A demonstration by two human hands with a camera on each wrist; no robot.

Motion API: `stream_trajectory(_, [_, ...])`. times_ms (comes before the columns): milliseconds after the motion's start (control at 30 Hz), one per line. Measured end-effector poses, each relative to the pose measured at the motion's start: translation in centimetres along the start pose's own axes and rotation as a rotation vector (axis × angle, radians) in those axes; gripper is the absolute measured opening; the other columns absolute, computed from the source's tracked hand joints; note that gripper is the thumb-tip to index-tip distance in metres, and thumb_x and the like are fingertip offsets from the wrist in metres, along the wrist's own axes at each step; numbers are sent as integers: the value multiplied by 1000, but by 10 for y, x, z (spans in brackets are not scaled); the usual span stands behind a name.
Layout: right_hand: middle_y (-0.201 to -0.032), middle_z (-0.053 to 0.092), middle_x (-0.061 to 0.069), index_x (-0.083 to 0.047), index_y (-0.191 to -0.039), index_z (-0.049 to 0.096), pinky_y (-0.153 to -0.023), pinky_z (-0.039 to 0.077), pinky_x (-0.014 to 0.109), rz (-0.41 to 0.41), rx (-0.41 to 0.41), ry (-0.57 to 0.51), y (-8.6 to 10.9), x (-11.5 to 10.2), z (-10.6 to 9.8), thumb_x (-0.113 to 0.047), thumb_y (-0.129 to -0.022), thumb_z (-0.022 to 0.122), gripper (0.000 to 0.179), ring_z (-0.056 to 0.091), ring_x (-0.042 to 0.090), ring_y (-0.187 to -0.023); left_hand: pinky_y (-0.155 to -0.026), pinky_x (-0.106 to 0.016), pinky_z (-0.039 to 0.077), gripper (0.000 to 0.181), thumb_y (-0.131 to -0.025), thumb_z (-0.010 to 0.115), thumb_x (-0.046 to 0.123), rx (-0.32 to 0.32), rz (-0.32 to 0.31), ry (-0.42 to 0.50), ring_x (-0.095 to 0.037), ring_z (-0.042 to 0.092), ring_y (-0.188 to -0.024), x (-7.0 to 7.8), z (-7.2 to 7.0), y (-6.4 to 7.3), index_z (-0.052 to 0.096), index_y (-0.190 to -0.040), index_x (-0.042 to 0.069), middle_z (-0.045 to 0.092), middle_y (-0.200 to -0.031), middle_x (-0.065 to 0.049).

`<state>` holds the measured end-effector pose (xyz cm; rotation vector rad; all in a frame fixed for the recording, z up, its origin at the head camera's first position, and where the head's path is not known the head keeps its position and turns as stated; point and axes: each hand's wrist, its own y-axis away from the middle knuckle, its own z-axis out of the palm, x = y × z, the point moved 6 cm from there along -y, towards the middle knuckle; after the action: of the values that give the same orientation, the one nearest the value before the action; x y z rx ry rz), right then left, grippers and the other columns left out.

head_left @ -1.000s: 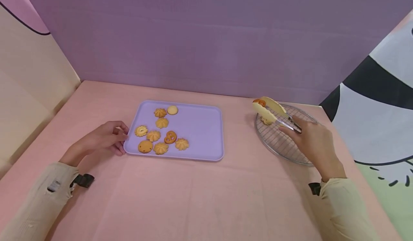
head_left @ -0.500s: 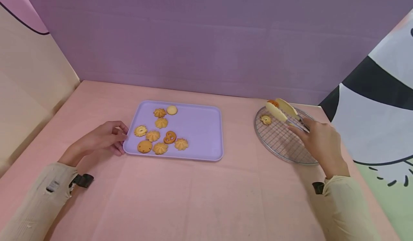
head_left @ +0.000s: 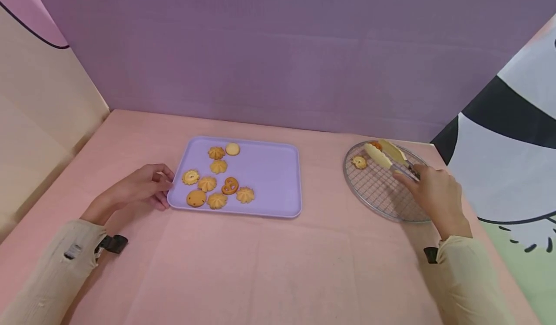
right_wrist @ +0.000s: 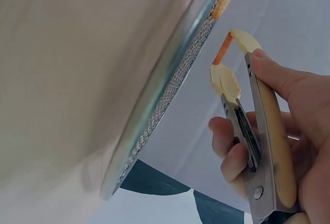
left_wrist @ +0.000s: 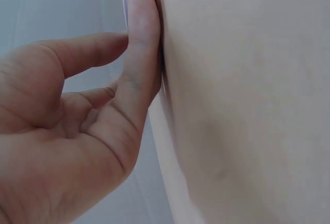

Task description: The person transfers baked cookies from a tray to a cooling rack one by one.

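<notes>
At the left, my left hand [head_left: 145, 187] pinches the near-left edge of a lilac tray [head_left: 273, 180], seen close up in the left wrist view. Several cookies lie on the tray, including a pretzel cookie [head_left: 230, 186] and a round one with dark spots [head_left: 196, 198]. My right hand [head_left: 436, 197] grips a pair of tongs [right_wrist: 270, 146] with cream tips. Between those tips sits a reddish-brown cookie [right_wrist: 223, 48], partly hidden in the head view. In the right wrist view it is slightly apart from the round wire rack [right_wrist: 172, 87].
One ring-shaped cookie [head_left: 359, 162] lies at the rack's left side. A pink cloth [head_left: 278, 267] covers the table. Behind stands a purple backdrop [head_left: 278, 64], close to the rack's far rim.
The tongs with their cookie have moved right, then a little lower over the rack, uncovering the ring-shaped cookie. My left hand and the tray have stayed put.
</notes>
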<state>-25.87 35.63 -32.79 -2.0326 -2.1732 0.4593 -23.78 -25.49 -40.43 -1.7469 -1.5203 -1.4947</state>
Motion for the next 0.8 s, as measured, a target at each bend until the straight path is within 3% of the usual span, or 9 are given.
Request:
stream_trajectory(300, [-66, 62, 24, 10, -110, 65, -35, 34, 34, 7, -7, 10, 1, 2, 5, -44, -90, 71, 58, 46, 27, -48, -69, -37, 62, 34, -100, 54, 6, 1, -7, -7, -26, 69, -74, -2, 0, -1, 39, -126, -11, 62, -98, -21])
stream_trajectory(800, [-68, 62, 24, 8, -100, 65, -38, 36, 39, 27, -47, 7, 0, 4, 11, -48, -91, 69, 57, 50, 28, -50, -68, -37, 62, 34, -100, 54, 6, 4, 7, -20, -26, 69, -73, 0, 0, 0, 39, -126, -11, 62, -97, -21])
